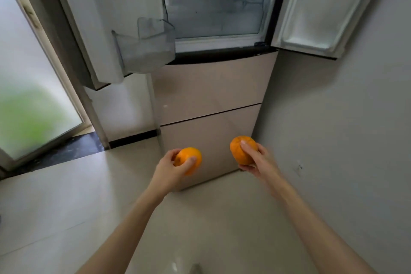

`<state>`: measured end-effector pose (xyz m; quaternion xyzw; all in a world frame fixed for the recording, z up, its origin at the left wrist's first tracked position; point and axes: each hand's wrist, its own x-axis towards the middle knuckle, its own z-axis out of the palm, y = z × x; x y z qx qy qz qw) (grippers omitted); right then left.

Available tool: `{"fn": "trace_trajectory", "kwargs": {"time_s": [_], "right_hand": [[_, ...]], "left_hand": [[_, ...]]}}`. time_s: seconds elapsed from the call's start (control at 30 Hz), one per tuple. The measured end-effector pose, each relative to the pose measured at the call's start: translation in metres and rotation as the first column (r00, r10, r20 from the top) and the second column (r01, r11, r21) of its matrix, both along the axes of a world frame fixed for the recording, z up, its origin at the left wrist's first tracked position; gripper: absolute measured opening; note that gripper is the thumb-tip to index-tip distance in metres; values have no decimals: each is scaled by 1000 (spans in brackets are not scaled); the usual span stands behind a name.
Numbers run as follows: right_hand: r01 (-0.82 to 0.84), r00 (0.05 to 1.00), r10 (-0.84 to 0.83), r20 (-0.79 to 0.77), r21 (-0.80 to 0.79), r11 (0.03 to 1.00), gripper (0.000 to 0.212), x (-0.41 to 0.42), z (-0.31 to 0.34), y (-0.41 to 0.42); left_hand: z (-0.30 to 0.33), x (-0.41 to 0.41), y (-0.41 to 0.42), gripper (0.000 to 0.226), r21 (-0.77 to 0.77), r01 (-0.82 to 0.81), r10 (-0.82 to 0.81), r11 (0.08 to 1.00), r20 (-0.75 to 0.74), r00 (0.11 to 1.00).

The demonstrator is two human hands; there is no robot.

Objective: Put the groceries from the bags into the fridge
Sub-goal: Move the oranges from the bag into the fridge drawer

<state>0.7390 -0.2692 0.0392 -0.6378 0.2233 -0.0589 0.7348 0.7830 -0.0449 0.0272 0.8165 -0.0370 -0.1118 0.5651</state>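
Observation:
My left hand [170, 168] grips an orange [189, 160] with thumb and fingers curled round it. My right hand [255, 160] holds a second orange [241, 149], its thumb lying across the fruit. Both hands are stretched out low in front of the fridge [209, 95], level with its bottom drawer. Both upper doors of the fridge stand open. Inside, a clear crisper drawer [215, 13] shows, and it looks empty. No grocery bags are in view.
The open left door carries a clear plastic bin [144, 49] that juts out above my left hand. The open right door [315, 6] swings toward a grey wall [344, 129] on the right. A frosted glass door [29, 95] stands at the left, over a beige tiled floor.

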Motion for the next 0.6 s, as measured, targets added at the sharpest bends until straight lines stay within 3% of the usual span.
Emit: {"fn": "trace_trajectory", "kwargs": {"time_s": [0.17,0.33,0.6], "right_hand": [[-26,995,32,94,-57,998,56,85,26,-58],[-51,987,76,145,-168,985,58,176,62,-109],[-18,956,95,278,-268,963,57,301,125,-172]], "left_hand": [[18,82,-59,73,1,10,-10,1000,59,998],[41,174,-118,55,-33,-30,34,999,151,988],[120,282,-200,57,-106,-7,41,994,328,944]]}}
